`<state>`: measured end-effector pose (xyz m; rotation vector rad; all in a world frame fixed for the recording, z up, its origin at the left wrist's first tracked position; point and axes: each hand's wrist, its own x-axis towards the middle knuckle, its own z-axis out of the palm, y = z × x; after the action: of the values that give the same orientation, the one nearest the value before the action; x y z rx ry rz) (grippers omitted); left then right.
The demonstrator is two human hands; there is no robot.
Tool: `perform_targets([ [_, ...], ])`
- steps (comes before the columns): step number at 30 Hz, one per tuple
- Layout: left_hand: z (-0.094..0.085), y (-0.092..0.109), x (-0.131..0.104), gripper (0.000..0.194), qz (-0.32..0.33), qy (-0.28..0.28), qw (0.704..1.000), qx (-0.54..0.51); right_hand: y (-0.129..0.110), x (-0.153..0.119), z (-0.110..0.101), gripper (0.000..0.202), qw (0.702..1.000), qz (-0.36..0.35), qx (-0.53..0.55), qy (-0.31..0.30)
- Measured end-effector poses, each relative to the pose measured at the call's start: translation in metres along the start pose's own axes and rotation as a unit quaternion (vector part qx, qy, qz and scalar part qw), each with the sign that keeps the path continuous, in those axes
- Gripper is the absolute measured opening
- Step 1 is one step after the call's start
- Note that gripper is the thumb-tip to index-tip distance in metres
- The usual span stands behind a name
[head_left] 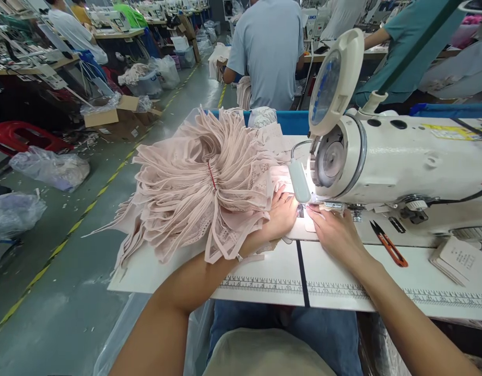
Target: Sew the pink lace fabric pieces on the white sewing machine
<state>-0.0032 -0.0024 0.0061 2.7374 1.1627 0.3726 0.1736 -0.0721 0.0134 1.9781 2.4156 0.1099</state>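
Note:
A white sewing machine stands on the right, its small lamp lighting the needle area. Pale pink fabric lies on the machine bed left of the needle. My left hand rests on this fabric, fingers stretched towards the presser foot. On the needle's right, my right hand has its thumb and fingers pinched together at the fabric's edge, close to the foot; the fingertips are partly hidden. A large bundle of pale pink lace-trimmed pieces, tied with a red string, lies left of my left hand, over its forearm.
Orange-handled thread snips and a stack of small paper labels lie on the right. A ruler strip runs along the table's front edge. A round magnifier rises above the machine head. Ahead sits a co-worker in light blue.

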Motion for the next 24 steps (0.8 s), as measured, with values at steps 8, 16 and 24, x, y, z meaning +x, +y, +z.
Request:
perform_targets([
  [8, -0.0005, 0.0007, -0.0005, 0.024, -0.005, 0.005, 1.000, 0.012, -0.0011, -0.0001, 0.0002, 0.050, 1.000, 0.007, 0.013, -0.018],
  [16, 0.0063, -0.0032, 0.0001, 0.022, 0.005, 0.014, 1.000, 0.023, -0.0015, 0.0004, 0.0000, 0.052, 0.999, 0.012, 0.008, -0.028],
  [24, 0.0010, -0.0019, -0.0009, 0.022, 0.003, 0.020, 0.999, 0.027, -0.0012, 0.0005, 0.0063, 0.050, 1.000, 0.010, 0.007, 0.017],
])
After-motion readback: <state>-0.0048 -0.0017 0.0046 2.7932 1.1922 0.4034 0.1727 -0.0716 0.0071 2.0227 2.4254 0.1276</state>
